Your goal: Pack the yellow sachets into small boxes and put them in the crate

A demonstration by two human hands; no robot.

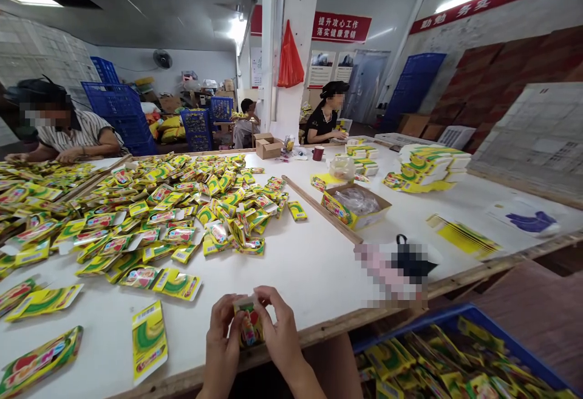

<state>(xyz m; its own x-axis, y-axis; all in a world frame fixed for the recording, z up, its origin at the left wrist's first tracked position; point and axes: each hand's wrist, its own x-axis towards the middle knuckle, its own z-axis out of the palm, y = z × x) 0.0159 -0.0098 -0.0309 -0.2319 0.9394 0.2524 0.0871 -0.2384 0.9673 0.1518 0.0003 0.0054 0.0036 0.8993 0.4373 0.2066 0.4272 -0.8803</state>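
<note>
My left hand [221, 341] and my right hand [279, 329] meet at the near edge of the white table [310, 265]. Both are closed on one small yellow and green carton [249, 325], held upright between the fingertips. A flat yellow carton blank [148, 341] lies on the table just left of my left hand. A big loose heap of the same yellow cartons [182, 204] covers the table's left and middle.
A blue crate [455, 356] with several finished cartons stands below the table at right. A wooden strip [319, 208] divides the tabletop; beyond it sit an open cardboard box [357, 204] and stacked blanks [428, 168]. A person [68, 132] works at far left, another person [325, 116] at the back.
</note>
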